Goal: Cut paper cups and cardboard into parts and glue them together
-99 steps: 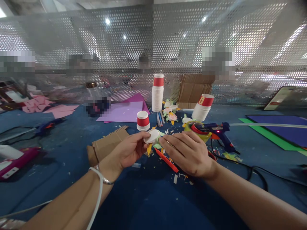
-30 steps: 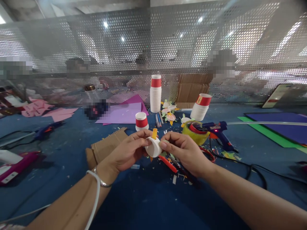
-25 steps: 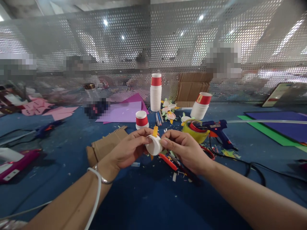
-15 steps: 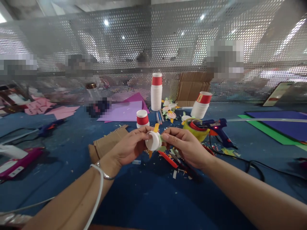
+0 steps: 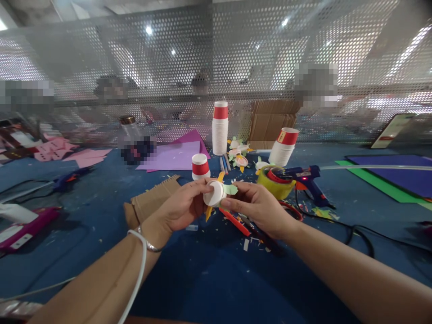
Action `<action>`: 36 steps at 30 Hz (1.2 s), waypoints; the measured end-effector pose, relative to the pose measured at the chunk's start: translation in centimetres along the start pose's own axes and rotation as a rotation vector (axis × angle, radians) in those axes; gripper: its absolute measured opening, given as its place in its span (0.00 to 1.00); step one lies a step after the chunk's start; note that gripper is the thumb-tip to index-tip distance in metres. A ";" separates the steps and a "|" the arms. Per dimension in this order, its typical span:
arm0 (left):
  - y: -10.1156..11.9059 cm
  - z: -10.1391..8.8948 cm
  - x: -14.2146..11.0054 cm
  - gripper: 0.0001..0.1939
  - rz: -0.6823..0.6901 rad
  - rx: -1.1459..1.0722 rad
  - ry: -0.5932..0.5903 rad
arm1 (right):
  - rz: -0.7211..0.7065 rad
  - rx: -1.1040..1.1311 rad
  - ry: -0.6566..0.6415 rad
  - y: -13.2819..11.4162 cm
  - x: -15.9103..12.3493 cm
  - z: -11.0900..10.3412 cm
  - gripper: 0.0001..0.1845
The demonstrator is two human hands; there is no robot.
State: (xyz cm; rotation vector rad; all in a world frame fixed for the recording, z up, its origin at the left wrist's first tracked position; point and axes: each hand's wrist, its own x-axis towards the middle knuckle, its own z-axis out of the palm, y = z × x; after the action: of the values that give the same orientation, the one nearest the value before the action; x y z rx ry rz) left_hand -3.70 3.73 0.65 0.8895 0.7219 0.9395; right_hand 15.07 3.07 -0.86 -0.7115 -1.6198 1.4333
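Both my hands hold a small white cut-down paper cup [image 5: 213,194] with orange and pale green paper petals stuck to it, just above the blue table [image 5: 209,279]. My left hand [image 5: 182,208] pinches its left side, fingers closed round it. My right hand [image 5: 258,208] pinches the right side near a green petal [image 5: 231,189]. A red-handled tool [image 5: 236,222] lies on the table under my right hand among paper scraps.
A red-and-white cup [image 5: 200,167] stands just behind, with two cup stacks [image 5: 220,128] [image 5: 285,147] further back. A yellow tape roll [image 5: 275,181] and a blue glue gun [image 5: 305,177] with its black cord sit to the right. Torn cardboard [image 5: 151,200] lies left; coloured sheets [image 5: 391,177] at right.
The cup has been lifted off the table and turned between my fingers; the petals now stick out to the sides. My hands have drifted slightly up and away.
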 end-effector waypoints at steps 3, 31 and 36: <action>-0.1 0.0 0.1 0.07 -0.002 -0.006 -0.016 | 0.014 -0.003 -0.011 0.0 0.0 0.0 0.16; 0.1 -0.3 -0.2 0.21 -0.016 0.146 -0.045 | 0.211 0.207 0.211 -0.1 0.4 -1.8 0.18; -0.7 0.3 0.0 0.12 -0.008 0.091 0.063 | 0.194 0.176 0.230 0.2 0.3 -1.7 0.18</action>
State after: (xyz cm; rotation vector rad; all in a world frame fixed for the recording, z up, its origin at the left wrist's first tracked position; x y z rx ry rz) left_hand -3.13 3.43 0.15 0.9395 0.8266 0.9371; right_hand 16.39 4.27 -1.01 -0.9134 -1.2596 1.5473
